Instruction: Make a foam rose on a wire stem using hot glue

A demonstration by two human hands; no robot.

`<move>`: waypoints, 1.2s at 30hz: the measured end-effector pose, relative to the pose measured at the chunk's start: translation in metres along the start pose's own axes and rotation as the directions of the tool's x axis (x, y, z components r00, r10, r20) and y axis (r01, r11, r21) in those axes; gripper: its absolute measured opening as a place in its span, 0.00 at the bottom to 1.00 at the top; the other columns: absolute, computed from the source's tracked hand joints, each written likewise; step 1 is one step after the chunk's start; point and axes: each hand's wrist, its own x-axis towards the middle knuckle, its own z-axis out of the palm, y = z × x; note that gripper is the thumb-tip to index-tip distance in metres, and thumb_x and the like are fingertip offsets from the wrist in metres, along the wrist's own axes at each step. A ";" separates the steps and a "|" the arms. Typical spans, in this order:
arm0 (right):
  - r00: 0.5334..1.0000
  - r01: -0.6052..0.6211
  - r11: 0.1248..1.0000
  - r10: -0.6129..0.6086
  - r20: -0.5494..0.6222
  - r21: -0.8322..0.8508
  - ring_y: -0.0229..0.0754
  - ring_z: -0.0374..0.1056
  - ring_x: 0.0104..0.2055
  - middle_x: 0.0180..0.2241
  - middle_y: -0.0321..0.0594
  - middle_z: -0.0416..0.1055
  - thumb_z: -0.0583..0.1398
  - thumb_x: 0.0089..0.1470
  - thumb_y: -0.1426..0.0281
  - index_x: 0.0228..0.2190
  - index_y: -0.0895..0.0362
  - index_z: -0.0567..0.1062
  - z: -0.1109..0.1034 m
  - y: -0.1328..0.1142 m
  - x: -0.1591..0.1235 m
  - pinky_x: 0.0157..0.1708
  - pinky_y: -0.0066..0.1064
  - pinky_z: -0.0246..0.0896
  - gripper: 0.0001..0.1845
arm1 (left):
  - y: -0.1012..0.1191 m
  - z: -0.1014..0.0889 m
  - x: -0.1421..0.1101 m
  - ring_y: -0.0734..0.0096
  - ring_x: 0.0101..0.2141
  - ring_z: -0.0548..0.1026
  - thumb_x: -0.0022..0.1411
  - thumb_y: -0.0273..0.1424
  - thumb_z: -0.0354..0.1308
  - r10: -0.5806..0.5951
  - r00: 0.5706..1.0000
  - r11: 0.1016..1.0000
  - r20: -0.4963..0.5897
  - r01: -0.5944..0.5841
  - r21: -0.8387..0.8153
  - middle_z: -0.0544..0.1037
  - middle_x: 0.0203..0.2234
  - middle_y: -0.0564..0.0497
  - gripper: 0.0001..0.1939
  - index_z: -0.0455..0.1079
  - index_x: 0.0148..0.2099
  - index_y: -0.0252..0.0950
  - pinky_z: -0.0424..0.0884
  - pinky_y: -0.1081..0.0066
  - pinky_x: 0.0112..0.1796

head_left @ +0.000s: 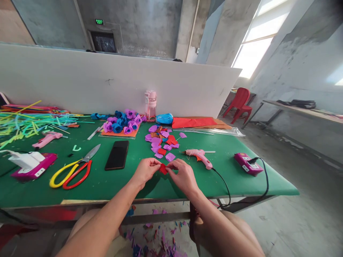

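1. Forearms (pixel 108 210) come nearest the camera, one from each lower side, converging above the near edge of the table.
2. Table (pixel 230 151): green-topped, with a spread of craft things around the hands.
3. Scissors (pixel 77 167): to the left of the left hand, well apart from it, blades up and to the right, one handle loop yellow and the other red.
4. Petals (pixel 155 144): a loose heap just beyond the hands, mostly purple, with some red, brown and blue.
5. Left hand (pixel 147 170): thumb and forefinger closed in a pinch on the left side of the red piece.
6. Right hand (pixel 182 175): thumb and forefinger pinching the opposite side; the other fingers are curled.
7. Glue gun (pixel 198 156): beyond the right hand and to its right, nozzle pointing left towards the petals.
8. Phone (pixel 117 155): between scissors and left hand, screen dark.
9. Red piece (pixel 163 169): directly between the two sets of fingertips, over the table's near part, touched by both hands, so neither is nearer. No long axis can be made out. It looks small, bright, matt and thin, like paper; fingers cover its side edges, and any curl is too small to tell.
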 end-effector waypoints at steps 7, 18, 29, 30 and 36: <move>0.984 -0.162 0.967 0.172 -0.037 0.196 0.38 0.65 0.25 0.23 0.37 0.72 0.57 0.47 0.69 0.24 0.57 0.75 0.003 0.003 0.003 0.27 0.28 0.58 0.07 | 0.002 -0.002 -0.002 0.88 0.11 0.46 0.53 0.40 0.55 0.023 0.990 0.986 0.139 0.001 -0.167 0.64 0.11 0.59 0.15 0.68 0.27 0.32 0.41 0.78 0.14; 0.891 -0.393 0.711 0.451 0.051 0.583 0.36 0.60 0.21 0.18 0.36 0.68 0.60 0.43 0.61 0.23 0.60 0.74 0.000 0.008 0.008 0.21 0.26 0.53 0.14 | 0.003 -0.002 -0.003 0.90 0.12 0.50 0.45 0.36 0.63 -0.016 0.987 0.993 0.159 0.034 -0.111 0.73 0.20 0.54 0.16 0.71 0.34 0.30 0.42 0.79 0.14; 0.861 -0.450 0.562 0.480 0.170 0.694 0.33 0.58 0.19 0.16 0.34 0.66 0.64 0.39 0.60 0.22 0.61 0.75 0.001 0.008 0.007 0.21 0.26 0.52 0.15 | 0.001 -0.001 -0.002 0.90 0.11 0.50 0.45 0.36 0.63 -0.007 0.987 0.987 0.161 0.033 -0.157 0.72 0.19 0.54 0.15 0.70 0.32 0.30 0.42 0.79 0.14; 0.862 -0.448 0.561 0.477 0.171 0.696 0.33 0.58 0.19 0.16 0.34 0.67 0.64 0.39 0.60 0.22 0.61 0.75 0.001 0.008 0.007 0.21 0.26 0.52 0.15 | 0.002 -0.001 -0.002 0.90 0.11 0.50 0.45 0.36 0.63 -0.010 0.987 0.987 0.161 0.036 -0.158 0.72 0.19 0.54 0.15 0.70 0.32 0.30 0.42 0.79 0.14; 0.840 -0.473 0.496 0.503 0.203 0.728 0.33 0.59 0.19 0.17 0.34 0.67 0.65 0.36 0.60 0.22 0.61 0.75 0.001 0.009 0.008 0.22 0.27 0.54 0.15 | 0.002 -0.001 -0.003 0.90 0.11 0.50 0.44 0.36 0.64 -0.014 0.988 0.988 0.157 0.037 -0.150 0.72 0.19 0.55 0.15 0.71 0.33 0.30 0.41 0.78 0.14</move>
